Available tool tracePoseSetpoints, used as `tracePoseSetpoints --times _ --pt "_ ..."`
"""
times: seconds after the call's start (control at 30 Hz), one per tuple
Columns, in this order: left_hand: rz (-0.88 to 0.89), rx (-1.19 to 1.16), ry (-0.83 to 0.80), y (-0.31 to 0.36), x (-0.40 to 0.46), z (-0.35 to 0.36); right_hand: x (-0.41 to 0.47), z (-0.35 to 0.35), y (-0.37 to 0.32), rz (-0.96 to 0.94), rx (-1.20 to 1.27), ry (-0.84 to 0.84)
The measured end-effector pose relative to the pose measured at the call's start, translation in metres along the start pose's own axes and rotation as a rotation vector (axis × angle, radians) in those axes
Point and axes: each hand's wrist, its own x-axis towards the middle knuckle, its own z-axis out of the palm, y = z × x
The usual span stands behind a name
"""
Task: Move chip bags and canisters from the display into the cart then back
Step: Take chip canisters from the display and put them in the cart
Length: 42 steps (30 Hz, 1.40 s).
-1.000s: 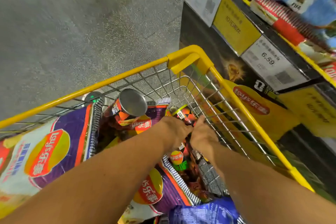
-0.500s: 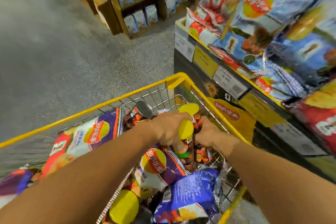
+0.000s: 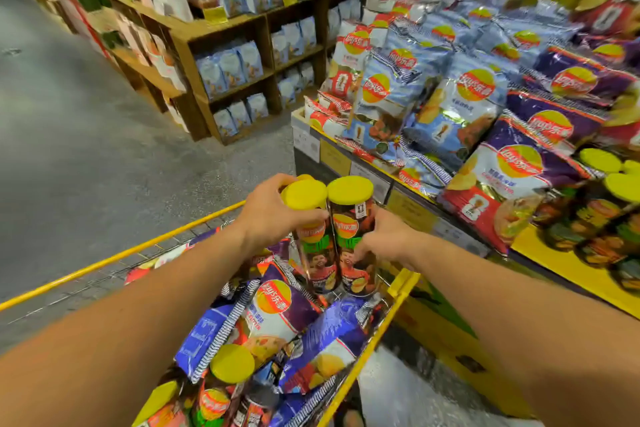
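Supermarket aisle beside a chip display (image 3: 485, 121): two yellow-lidded canisters (image 3: 337, 236) held upright, touching, above a cart (image 3: 398, 308). Left hand (image 3: 273, 215) grips one canister's top; right hand (image 3: 384, 236) wraps the other's side.

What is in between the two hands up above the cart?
Two chip canisters with yellow lids, side by side and upright: the left hand grips the left canister near its lid, the right hand holds the right canister. The head view shows it.

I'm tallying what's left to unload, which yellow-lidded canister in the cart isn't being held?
The canister at the cart's near end, wedged among bags. The other two are lifted upright, one gripped by each hand.
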Motion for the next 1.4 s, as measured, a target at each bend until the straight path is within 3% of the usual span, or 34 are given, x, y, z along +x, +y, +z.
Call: tracePoseSetpoints --times 0.17,0.47,1.0,1.27,1.4 --pt "0.132 -0.113 -0.030 0.057 -0.019 0.013 -0.039 -0.034 -0.002 -0.063 0.161 0.069" --pt "0.181 -0.207 -0.147 0.149 -0.024 0.056 -0.096 -0.120 0.024 -0.123 0.218 0.169" --pt "0.464 0.011 -0.350 0.293 -0.026 0.259 -0.196 -0.298 0.163 0.003 0.342 0.488" --pt "0.555 0.093 -0.425 0.314 -0.008 0.330 -0.192 -0.337 0.219 0.078 0.321 0.582" --pt "0.565 0.173 -0.517 0.308 0.011 0.367 -0.186 -0.346 0.254 0.201 0.302 0.621"
